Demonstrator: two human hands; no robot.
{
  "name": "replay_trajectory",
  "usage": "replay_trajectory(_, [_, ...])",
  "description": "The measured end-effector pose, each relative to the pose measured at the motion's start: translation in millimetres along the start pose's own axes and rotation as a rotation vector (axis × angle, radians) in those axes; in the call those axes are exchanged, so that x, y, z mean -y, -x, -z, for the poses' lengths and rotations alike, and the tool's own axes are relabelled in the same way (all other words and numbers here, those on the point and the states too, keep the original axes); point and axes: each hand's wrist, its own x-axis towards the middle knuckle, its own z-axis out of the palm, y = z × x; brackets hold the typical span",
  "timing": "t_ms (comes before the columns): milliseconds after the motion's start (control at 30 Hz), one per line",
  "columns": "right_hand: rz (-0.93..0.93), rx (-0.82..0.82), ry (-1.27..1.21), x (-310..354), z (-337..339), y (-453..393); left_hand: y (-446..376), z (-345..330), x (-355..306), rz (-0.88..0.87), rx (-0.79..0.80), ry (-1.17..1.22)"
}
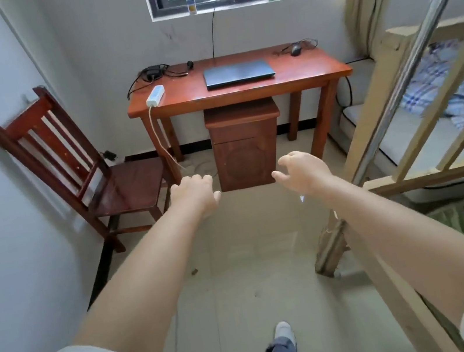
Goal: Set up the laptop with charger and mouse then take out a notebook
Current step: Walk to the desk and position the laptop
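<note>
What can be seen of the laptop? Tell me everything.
The laptop is a thin, dark grey-blue slab with a matte lid that looks like metal or plastic. It is shut and lies flat on the red-brown wooden desk, near the middle of the top toward the front edge. No cable visibly plugs into it. The mouse and charger lie apart from it; neither hand touches it.
</note>
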Motion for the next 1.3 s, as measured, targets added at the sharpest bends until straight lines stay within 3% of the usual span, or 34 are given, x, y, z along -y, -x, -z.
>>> replay_trajectory(200, [0.004, -0.033, -0.068, -39, 13, -187, -176, 41, -1, 0.05, 0.015, -0.003])
replay_trajectory(500, [-0.004, 0.049, -0.06, -67, -12, -422, -408, 72, 19, 0.055, 0.048, -0.017])
replay_trajectory(700, [-0.092, 0.066, -0.048, -102, -21, -583, -587, 92, 30, 0.002, 0.056, -0.023])
replay_trajectory(1067, [-0.282, 0.158, -0.071, -208, -34, -801, -841, 99, -9, -0.069, 0.106, 0.043])
replay_trajectory(1300, [-0.302, 0.257, -0.098, -267, -70, -928, -955, 86, -24, 0.124, 0.095, 0.164])
